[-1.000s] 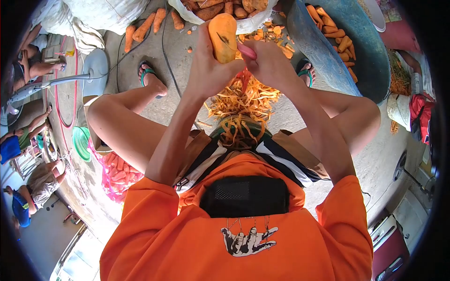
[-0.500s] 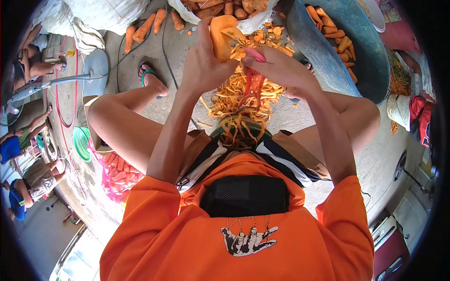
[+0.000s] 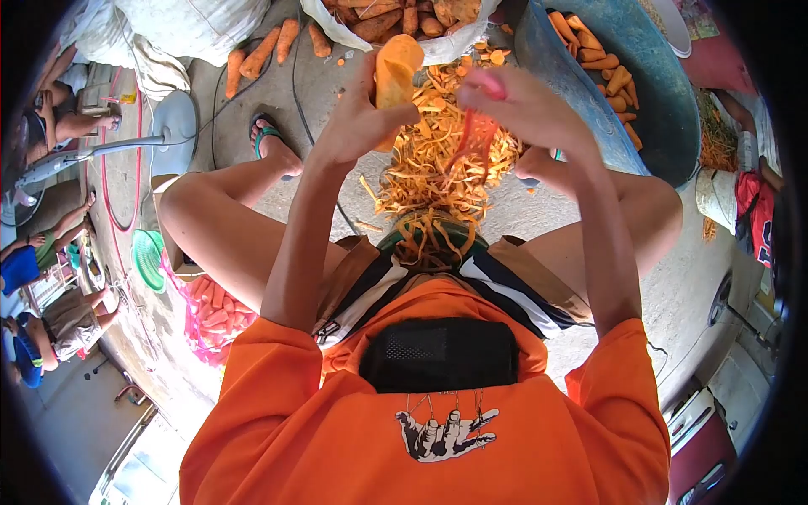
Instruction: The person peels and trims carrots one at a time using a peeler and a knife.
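Note:
A thick, mostly peeled carrot point(image 3: 396, 71) stands out of the grip of my left hand point(image 3: 358, 122), whose fingers wrap around its side. To its right, my right hand point(image 3: 534, 105) is closed on a peeler point(image 3: 475, 139) with a pink-red handle, blurred by motion and held apart from the carrot. Below both hands lies a heap of orange carrot peelings point(image 3: 429, 177) on the floor. More strips hang over a dark green container point(image 3: 459, 231) between my legs.
A white sack point(image 3: 438, 52) of unpeeled carrots stands ahead. Several loose carrots point(image 3: 261, 52) lie left of it, near a black cable. A blue tub point(image 3: 581, 109) with peeled carrots is at right. A fan point(image 3: 172, 130) and other people are at left, beside a pink bag point(image 3: 215, 311) of carrots.
My right hand and the peeler have moved right, away from the carrot. The carrot has turned more upright in my left hand, which has shifted slightly left.

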`<act>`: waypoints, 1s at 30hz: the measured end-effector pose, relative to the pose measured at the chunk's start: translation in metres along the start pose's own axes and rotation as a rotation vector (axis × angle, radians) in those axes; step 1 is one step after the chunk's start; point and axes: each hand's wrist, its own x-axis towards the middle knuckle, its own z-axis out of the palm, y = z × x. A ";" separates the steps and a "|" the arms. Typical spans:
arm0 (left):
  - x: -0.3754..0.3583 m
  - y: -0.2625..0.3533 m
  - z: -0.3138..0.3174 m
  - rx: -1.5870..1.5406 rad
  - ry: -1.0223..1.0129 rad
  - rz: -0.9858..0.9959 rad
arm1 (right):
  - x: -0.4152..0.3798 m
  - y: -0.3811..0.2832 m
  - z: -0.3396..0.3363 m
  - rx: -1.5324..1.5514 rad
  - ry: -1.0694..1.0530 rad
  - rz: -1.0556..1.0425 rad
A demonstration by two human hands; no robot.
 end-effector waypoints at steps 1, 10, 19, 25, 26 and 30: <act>-0.002 -0.001 0.002 0.002 0.002 0.000 | 0.001 0.010 -0.009 0.000 -0.001 -0.003; 0.033 -0.088 0.063 -0.181 -0.230 -0.535 | -0.083 0.032 -0.141 0.941 0.976 -0.147; 0.167 0.043 0.172 -0.270 -0.413 -0.228 | -0.111 0.101 -0.180 1.313 0.610 -0.594; 0.220 -0.094 0.092 0.157 0.257 -0.192 | -0.114 0.102 -0.176 1.247 0.708 -0.516; 0.240 -0.145 0.068 0.401 0.417 -0.074 | -0.112 0.100 -0.176 1.216 0.721 -0.490; 0.274 -0.197 0.023 0.786 0.664 -0.240 | -0.102 0.095 -0.176 1.211 0.679 -0.418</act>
